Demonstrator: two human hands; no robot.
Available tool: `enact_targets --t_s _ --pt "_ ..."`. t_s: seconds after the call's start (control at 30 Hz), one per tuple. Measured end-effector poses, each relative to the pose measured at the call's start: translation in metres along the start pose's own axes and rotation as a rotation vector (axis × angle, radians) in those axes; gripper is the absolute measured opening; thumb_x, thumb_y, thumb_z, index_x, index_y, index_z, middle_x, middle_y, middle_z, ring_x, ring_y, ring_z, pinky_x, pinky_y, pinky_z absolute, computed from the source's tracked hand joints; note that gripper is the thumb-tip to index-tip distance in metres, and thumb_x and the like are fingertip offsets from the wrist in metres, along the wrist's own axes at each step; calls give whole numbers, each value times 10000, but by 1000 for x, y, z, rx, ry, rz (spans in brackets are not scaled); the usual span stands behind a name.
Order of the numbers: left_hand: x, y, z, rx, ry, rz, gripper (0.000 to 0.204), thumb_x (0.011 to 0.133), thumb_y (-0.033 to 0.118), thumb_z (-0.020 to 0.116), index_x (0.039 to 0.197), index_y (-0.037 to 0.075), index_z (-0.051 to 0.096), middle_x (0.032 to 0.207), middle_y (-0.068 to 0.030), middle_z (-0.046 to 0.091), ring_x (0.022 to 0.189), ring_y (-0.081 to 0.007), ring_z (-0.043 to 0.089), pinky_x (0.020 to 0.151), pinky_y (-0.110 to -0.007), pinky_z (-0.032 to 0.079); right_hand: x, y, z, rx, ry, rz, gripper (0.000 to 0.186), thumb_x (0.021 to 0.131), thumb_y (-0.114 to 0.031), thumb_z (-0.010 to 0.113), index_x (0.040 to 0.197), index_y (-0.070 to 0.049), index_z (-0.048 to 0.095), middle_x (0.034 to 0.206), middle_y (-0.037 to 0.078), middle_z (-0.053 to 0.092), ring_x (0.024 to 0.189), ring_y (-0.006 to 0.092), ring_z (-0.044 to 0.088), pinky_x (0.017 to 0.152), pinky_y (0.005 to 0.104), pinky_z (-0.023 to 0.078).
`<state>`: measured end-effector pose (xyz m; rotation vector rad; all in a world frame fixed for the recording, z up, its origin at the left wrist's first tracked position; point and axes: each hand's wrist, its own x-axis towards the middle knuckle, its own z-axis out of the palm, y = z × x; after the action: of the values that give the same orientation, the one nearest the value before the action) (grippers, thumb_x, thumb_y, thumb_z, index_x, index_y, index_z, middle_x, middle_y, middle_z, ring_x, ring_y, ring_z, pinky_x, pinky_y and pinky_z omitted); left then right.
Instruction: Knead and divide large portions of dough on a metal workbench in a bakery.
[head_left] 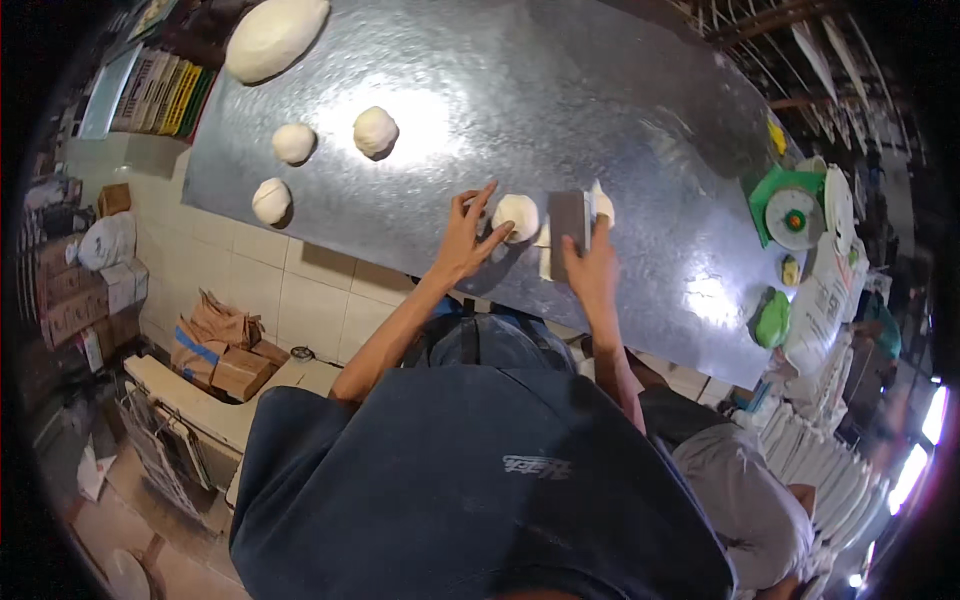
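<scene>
My right hand (pixel 594 268) grips a dough scraper (pixel 567 222) with a flat, dark blade, standing on the metal worktop. Pale dough shows on both sides of the blade: a piece (pixel 603 207) to its right, and small scraps (pixel 544 262) at its left edge. My left hand (pixel 467 238) has its fingers spread, with the thumb against a round dough ball (pixel 516 217) just left of the scraper. Farther left lie three more dough balls, one (pixel 375 131) nearer the middle, one (pixel 293 143) beyond it and one (pixel 271 201) by the near edge.
A large dough mass (pixel 277 38) rests at the far left of the metal worktop (pixel 560 100). On the right stand a weighing scale (pixel 795 219) and a green bag (pixel 772 320). Another person (pixel 745 500) is close at my right. Cardboard boxes (pixel 243 372) sit below left.
</scene>
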<state>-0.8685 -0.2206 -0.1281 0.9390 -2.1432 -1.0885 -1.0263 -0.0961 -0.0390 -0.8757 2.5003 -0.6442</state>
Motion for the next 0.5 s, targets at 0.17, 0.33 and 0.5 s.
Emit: enact_targets --t_s 0.17,0.33,0.5 --pt "-5 16 16 -159 -151 -169 556 792 227 712 1288 108 492 1187 -153 459 1034 -282 526 836 -342 477 29 -10 7 -57 -35 -155 394 801 -154 592 1140 -58 416 956 222 610 793 432 614 661 518 482" --pt "-9 20 19 -203 -133 -250 548 787 180 710 1285 108 493 1180 -151 460 1043 -276 523 823 -343 487 45 0 40 -218 -155 -243 385 819 -125 567 1141 -35 375 905 202 600 746 425 617 607 519 500" --pt "-4 21 23 -164 -133 -268 548 784 157 703 1284 101 487 1181 -148 456 1046 -280 522 823 -342 490 51 -1 53 -221 -187 -190 370 819 -113 562 1127 -24 378 944 215 586 776 424 617 619 503 513"
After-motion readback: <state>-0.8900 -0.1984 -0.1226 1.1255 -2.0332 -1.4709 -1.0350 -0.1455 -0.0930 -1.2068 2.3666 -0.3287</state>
